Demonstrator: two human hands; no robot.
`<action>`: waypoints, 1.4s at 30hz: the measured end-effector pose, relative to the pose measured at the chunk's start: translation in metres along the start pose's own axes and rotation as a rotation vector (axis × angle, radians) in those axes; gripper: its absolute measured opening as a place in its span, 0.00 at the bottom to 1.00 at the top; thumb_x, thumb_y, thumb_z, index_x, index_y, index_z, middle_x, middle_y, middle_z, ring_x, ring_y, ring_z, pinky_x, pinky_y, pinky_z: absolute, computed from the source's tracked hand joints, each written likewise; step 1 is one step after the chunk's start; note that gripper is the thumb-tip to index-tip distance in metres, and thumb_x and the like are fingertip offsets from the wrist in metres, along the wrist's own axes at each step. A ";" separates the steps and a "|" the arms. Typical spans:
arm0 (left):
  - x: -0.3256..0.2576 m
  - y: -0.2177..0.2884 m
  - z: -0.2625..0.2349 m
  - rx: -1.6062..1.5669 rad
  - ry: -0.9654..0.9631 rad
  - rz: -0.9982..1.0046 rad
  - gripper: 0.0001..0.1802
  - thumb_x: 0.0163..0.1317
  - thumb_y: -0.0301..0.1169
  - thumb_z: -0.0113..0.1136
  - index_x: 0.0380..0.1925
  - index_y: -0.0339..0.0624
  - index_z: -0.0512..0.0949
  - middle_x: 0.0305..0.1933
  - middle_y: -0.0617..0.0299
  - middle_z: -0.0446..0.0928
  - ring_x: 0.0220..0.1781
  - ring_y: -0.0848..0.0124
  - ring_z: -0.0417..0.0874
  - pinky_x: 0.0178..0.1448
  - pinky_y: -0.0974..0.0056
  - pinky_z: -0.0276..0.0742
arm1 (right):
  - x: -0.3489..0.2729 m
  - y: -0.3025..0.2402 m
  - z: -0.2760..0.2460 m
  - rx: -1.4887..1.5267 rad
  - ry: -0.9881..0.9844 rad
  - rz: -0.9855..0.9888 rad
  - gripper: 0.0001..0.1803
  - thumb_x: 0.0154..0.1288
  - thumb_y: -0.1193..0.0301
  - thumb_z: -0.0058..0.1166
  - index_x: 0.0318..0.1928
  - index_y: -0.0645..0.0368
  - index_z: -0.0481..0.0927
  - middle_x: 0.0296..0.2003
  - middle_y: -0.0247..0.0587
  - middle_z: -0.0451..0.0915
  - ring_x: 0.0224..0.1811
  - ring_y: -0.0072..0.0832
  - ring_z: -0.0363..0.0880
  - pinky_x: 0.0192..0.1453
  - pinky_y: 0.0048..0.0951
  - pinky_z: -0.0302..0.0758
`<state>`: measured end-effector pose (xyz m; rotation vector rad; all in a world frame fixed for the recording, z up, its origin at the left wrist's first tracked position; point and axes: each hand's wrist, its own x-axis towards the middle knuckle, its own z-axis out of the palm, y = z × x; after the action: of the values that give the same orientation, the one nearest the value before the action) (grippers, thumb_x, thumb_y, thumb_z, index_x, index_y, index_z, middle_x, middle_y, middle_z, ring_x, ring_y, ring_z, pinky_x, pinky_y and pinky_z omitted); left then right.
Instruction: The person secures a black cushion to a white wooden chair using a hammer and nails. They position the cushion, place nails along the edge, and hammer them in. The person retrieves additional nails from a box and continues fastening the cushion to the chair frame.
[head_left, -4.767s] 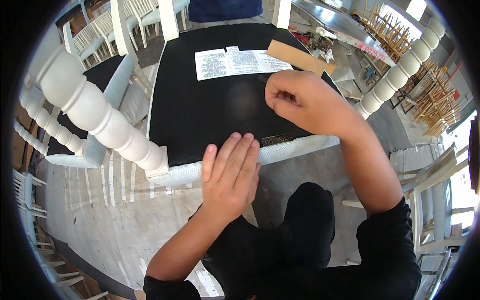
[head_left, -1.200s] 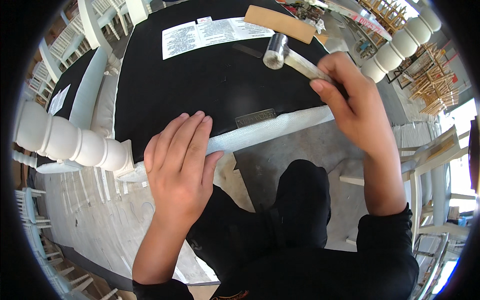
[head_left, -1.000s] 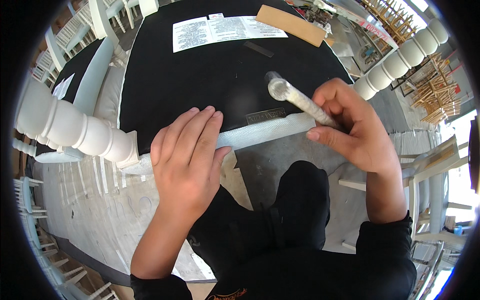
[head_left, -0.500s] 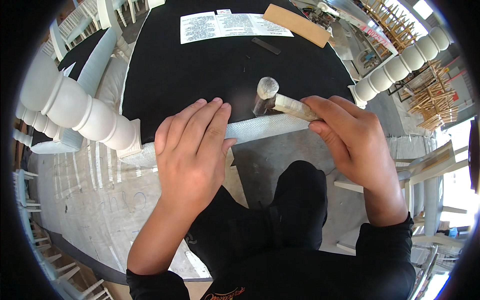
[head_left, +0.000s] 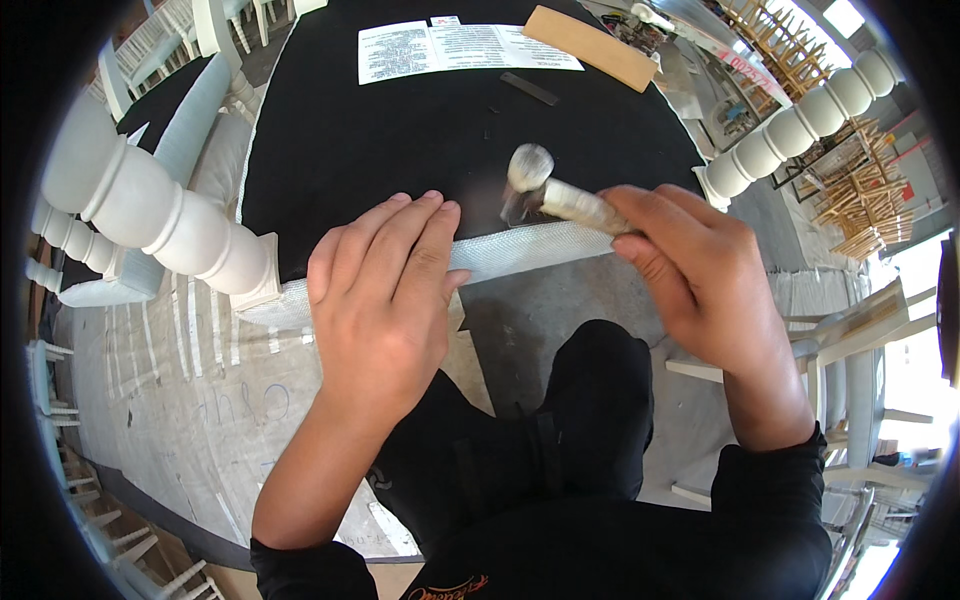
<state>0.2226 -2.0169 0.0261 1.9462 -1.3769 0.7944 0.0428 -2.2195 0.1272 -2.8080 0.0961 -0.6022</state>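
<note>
An upturned upholstered seat with a black cloth underside and a pale woven edge is in front of me. My left hand lies over its near edge, fingers stretched out on the black cloth and thumb at the woven side. In my right hand is the light-coloured handle of a hammer, gripped between thumb and fingers. Its rounded, whitish head sits at the near edge, right of my left fingers; a slight blur hides whether it touches the cloth.
Turned white legs rise at the left and right corners. On the cloth lie a printed paper sheet, a tan board and a small dark strip. Another upturned seat stands left, wooden frames right.
The hammer head has shifted slightly left and up and looks a little blurred. My left hand stays in nearly the same place on the edge.
</note>
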 end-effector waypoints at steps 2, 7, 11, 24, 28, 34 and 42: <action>0.000 0.001 -0.002 -0.023 -0.031 -0.023 0.29 0.55 0.29 0.81 0.59 0.39 0.89 0.63 0.59 0.88 0.68 0.59 0.86 0.72 0.52 0.72 | 0.000 0.000 0.002 0.025 0.074 0.017 0.15 0.77 0.76 0.64 0.59 0.70 0.85 0.38 0.51 0.84 0.34 0.46 0.83 0.41 0.37 0.80; 0.001 0.001 0.000 -0.001 0.001 -0.007 0.28 0.52 0.30 0.80 0.57 0.39 0.89 0.61 0.59 0.88 0.66 0.60 0.86 0.71 0.51 0.72 | -0.001 -0.002 0.001 0.021 -0.002 0.033 0.14 0.78 0.77 0.63 0.59 0.70 0.85 0.38 0.51 0.85 0.35 0.44 0.84 0.42 0.37 0.80; 0.001 0.001 0.001 -0.004 0.001 -0.007 0.28 0.52 0.30 0.80 0.57 0.39 0.89 0.61 0.60 0.88 0.66 0.60 0.86 0.70 0.52 0.73 | -0.003 -0.001 0.004 0.017 0.005 0.033 0.14 0.79 0.78 0.62 0.60 0.71 0.85 0.38 0.51 0.85 0.35 0.41 0.85 0.42 0.36 0.80; 0.002 0.002 0.003 -0.003 0.019 -0.009 0.27 0.52 0.29 0.80 0.56 0.40 0.89 0.59 0.61 0.88 0.63 0.61 0.87 0.70 0.52 0.73 | -0.008 -0.002 0.007 0.031 0.146 0.016 0.16 0.76 0.78 0.65 0.61 0.69 0.85 0.37 0.51 0.84 0.34 0.42 0.84 0.41 0.35 0.80; 0.002 0.003 0.004 -0.001 0.026 -0.015 0.27 0.53 0.29 0.80 0.55 0.40 0.90 0.58 0.61 0.89 0.63 0.61 0.87 0.70 0.52 0.72 | -0.008 -0.004 0.007 0.004 0.065 0.020 0.17 0.75 0.79 0.66 0.61 0.69 0.85 0.37 0.51 0.84 0.33 0.44 0.83 0.40 0.36 0.79; 0.002 0.004 0.006 -0.012 0.038 -0.013 0.27 0.52 0.29 0.80 0.55 0.40 0.90 0.57 0.61 0.89 0.62 0.62 0.87 0.70 0.52 0.73 | -0.010 -0.004 0.006 0.000 0.081 0.021 0.16 0.76 0.78 0.65 0.61 0.68 0.85 0.37 0.50 0.84 0.32 0.44 0.84 0.39 0.37 0.80; 0.002 0.003 0.007 -0.010 0.062 0.000 0.25 0.53 0.29 0.79 0.55 0.40 0.90 0.58 0.61 0.89 0.61 0.62 0.87 0.69 0.53 0.73 | -0.024 -0.006 0.002 -0.057 0.290 0.040 0.22 0.74 0.78 0.66 0.65 0.72 0.82 0.43 0.47 0.90 0.37 0.42 0.91 0.45 0.37 0.87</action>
<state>0.2210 -2.0243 0.0238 1.8983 -1.3416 0.8398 0.0218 -2.2107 0.1176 -2.7451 0.2281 -1.0083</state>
